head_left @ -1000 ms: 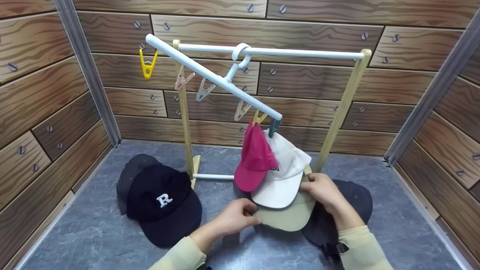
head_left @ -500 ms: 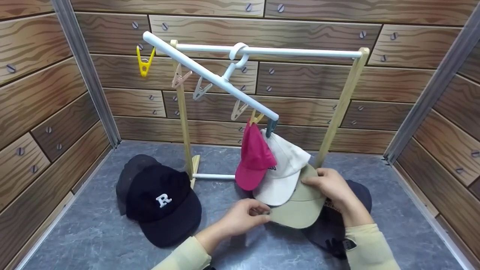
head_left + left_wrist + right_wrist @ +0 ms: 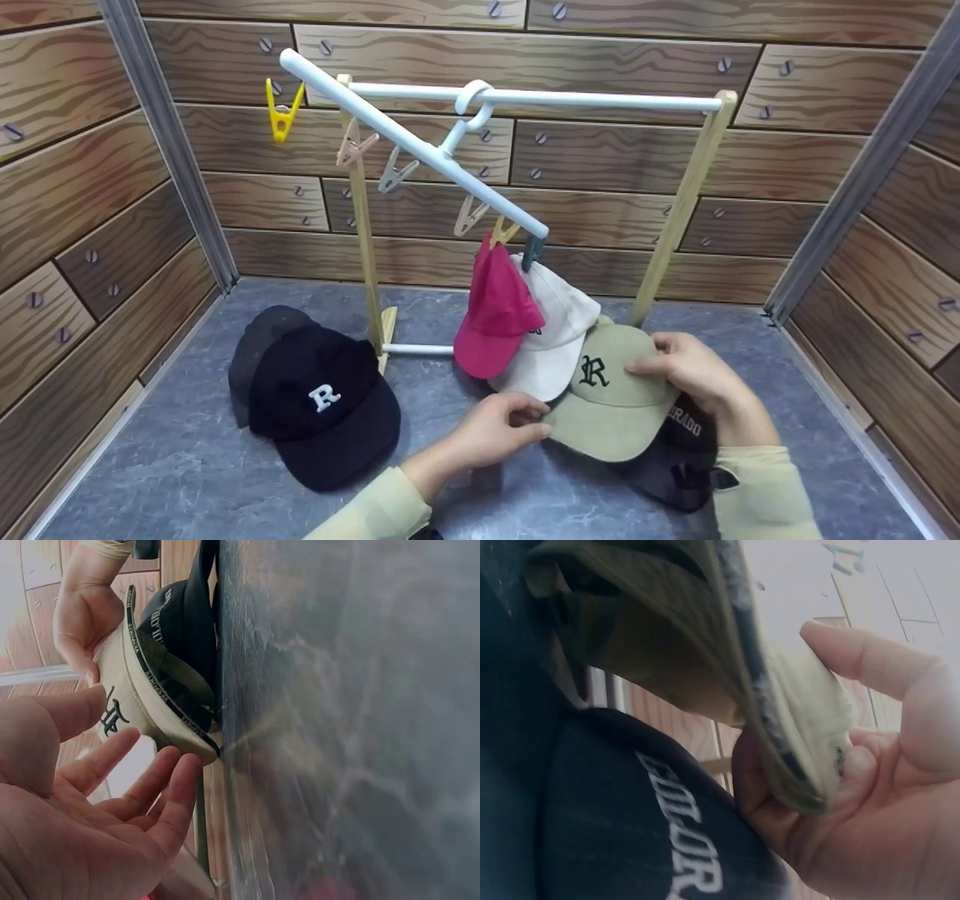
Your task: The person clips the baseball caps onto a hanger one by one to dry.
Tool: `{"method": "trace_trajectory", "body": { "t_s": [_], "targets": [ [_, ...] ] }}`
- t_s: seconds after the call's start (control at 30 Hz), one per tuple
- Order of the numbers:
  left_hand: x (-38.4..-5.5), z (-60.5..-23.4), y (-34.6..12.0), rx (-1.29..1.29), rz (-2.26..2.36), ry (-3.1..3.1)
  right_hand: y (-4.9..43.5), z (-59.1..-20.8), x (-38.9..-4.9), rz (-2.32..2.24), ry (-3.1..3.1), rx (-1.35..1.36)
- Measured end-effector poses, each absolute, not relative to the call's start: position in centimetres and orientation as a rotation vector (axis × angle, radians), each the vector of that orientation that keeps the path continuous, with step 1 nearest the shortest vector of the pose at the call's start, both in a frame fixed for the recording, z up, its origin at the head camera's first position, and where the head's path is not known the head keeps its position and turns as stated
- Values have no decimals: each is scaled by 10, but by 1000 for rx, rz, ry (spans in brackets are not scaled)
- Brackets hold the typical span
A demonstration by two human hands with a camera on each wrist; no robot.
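Note:
My right hand (image 3: 705,382) pinches the side of a khaki baseball cap (image 3: 611,424), its thumb outside the crown and its fingers at the inner edge, as the right wrist view shows around the cap's sweatband (image 3: 754,667). The cap carries a dark embroidered R and faces forward. By the left corner of its brim is my left hand (image 3: 491,431); the left wrist view shows those fingers loosely spread, and whether they touch the brim I cannot tell. Left of the khaki cap, a pink cap (image 3: 499,322) and a white cap (image 3: 551,300) hang clipped to a tilted white hanger (image 3: 412,139).
The hanger hooks over a rack's white rail (image 3: 600,99). Several clips dangle from it, one a yellow clip (image 3: 281,120). A black cap (image 3: 319,397) with a white R overlaps a dark cap (image 3: 262,337) at left. Another dark lettered cap (image 3: 667,465) lies behind the right hand.
The khaki cap has come out rightward from behind the white cap, baring its embroidered R. Both hands have moved right along with it.

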State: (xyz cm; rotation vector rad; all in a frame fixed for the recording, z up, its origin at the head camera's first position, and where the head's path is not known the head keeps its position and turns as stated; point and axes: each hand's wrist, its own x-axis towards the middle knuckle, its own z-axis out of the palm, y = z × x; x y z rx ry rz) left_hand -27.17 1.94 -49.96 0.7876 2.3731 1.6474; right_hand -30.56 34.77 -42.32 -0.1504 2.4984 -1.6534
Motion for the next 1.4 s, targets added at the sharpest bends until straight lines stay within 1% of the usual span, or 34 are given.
{"method": "trace_trajectory", "body": {
  "t_s": [0.33, 0.9, 1.13, 1.4],
  "targets": [
    [-276, -498, 21, 726, 1640, 2400, 355, -424, -309, -1596, 2505, -156],
    [-280, -497, 15, 634, 1699, 2351, 384, -431, -302, -1483, 2285, -544],
    [-285, -499, 11, 625, 1696, 2393, 371, -438, -306, -1417, 2251, -650],
    [-288, -498, 7, 581, 1733, 2415, 342, -442, -309, -1322, 2340, -658]
  ]
}}
